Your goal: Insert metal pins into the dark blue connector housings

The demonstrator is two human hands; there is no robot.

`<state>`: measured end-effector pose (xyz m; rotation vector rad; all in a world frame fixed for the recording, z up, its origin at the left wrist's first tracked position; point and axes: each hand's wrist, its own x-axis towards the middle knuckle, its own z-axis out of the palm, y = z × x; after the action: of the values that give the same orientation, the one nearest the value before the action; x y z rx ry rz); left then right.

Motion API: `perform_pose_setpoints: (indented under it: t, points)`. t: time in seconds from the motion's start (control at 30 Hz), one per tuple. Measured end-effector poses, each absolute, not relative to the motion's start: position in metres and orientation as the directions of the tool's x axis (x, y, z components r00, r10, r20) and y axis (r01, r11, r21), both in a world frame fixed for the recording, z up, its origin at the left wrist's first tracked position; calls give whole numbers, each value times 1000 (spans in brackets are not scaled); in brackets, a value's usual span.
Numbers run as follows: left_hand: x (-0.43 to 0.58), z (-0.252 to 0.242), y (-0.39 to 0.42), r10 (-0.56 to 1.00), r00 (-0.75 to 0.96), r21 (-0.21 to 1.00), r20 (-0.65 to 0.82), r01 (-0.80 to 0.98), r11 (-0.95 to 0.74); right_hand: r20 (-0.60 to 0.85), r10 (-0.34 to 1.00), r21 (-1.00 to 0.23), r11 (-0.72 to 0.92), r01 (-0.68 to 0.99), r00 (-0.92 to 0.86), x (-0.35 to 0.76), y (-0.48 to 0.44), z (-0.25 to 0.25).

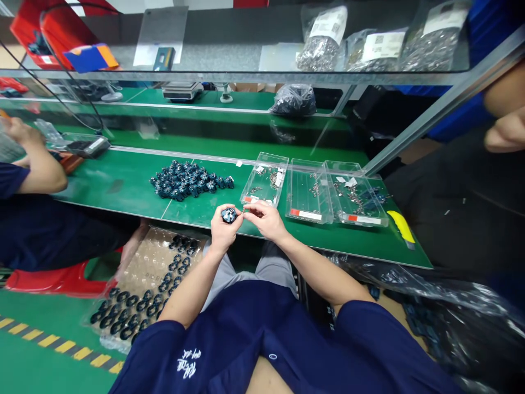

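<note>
My left hand (222, 230) holds a small dark blue and black moulded part (228, 215) in its fingers at the edge of the green workbench (123, 183). My right hand (266, 220) is right next to it, thumb and fingers pinched on a tiny metal piece (246, 209) close to the part. Just beyond my hands lies a heap of similar blue parts (188, 180). Several clear plastic trays (307, 191) holding small metal pieces stand to the right of the heap.
A co-worker's arm (41, 169) reaches over the bench at left. A plastic sheet of black rings (143, 290) lies low at left, and a yellow-handled tool (402, 227) sits at the bench's right end. Bags of metal parts (430, 38) rest on a shelf above.
</note>
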<state>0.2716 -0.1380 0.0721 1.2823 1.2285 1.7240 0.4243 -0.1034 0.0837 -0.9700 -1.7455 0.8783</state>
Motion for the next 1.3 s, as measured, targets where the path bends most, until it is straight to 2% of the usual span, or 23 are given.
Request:
perform_pose_setpoints:
  t: [0.1, 0.2, 0.3, 0.43, 0.63, 0.9, 1.07, 1.13, 1.3]
  points:
    - [273, 67, -139, 897, -277, 937, 346, 146, -316, 439, 844, -796, 525, 301, -309, 428, -101, 92]
    - [273, 63, -137, 916, -231, 939, 328, 188, -289, 400, 839, -777, 524, 349, -369, 431, -99, 97]
    - [271, 64, -134, 952, -168, 966, 256, 88, -245, 341, 850, -821, 477, 313, -401, 436, -97, 100]
    - [262, 68, -130, 985, -57, 983, 163, -70, -167, 344, 861, -870, 442, 219, -375, 445, -98, 105]
    - [245, 75, -128, 976, 25, 971, 216, 101, -217, 378, 807, -838, 506, 203, -454, 446, -100, 110]
    - [242, 83, -136, 982, 53, 982, 182, -60, -179, 433, 686, -716, 656, 238, -585, 442, -97, 112]
    - [241, 88, -141, 992, 91, 992, 88, -99, -79, 445, 646, -688, 690, 225, -621, 433, -95, 112]
    - [241, 88, -143, 991, 96, 994, 98, -67, -91, 451, 647, -684, 693, 228, -614, 431, -97, 113]
    - [236, 82, -137, 964, 65, 948, 259, 177, -266, 469, 662, -659, 703, 268, -585, 428, -93, 114]
